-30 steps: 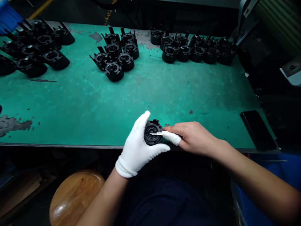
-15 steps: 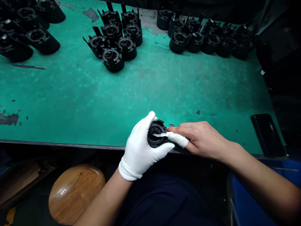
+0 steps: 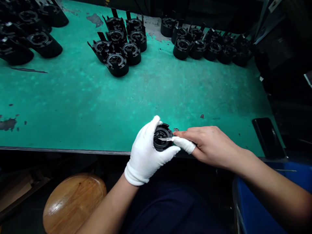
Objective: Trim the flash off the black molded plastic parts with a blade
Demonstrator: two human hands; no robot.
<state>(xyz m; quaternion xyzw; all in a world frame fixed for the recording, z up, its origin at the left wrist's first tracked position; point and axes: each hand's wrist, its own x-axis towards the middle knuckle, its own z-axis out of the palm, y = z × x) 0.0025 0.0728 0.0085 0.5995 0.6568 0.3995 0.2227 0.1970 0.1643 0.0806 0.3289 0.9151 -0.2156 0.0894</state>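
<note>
In a white glove, my left hand [image 3: 147, 151] is wrapped round a black round plastic part [image 3: 162, 132] at the near edge of the green table. Its ringed inner face is turned up toward me. My right hand [image 3: 207, 143], bare but for a white cover on the thumb, is closed on a small knife [image 3: 165, 139] with a pale pointed blade. The blade lies across the inside of the part. Most of the knife's handle is hidden by the fingers. The right fingertips are close to the part's right rim.
Similar black cylindrical parts stand in a cluster [image 3: 117, 65], in a row [image 3: 182, 48] at back right and in a group [image 3: 45, 44] at far left. A black phone [image 3: 269, 138] lies at right on the green table [image 3: 73, 107]. A wooden stool [image 3: 75, 201] is below left.
The view has shifted slightly, moving the right-hand row and phone leftward in the picture. Both hands keep their hold; the blade's position in the part looks almost the same.
</note>
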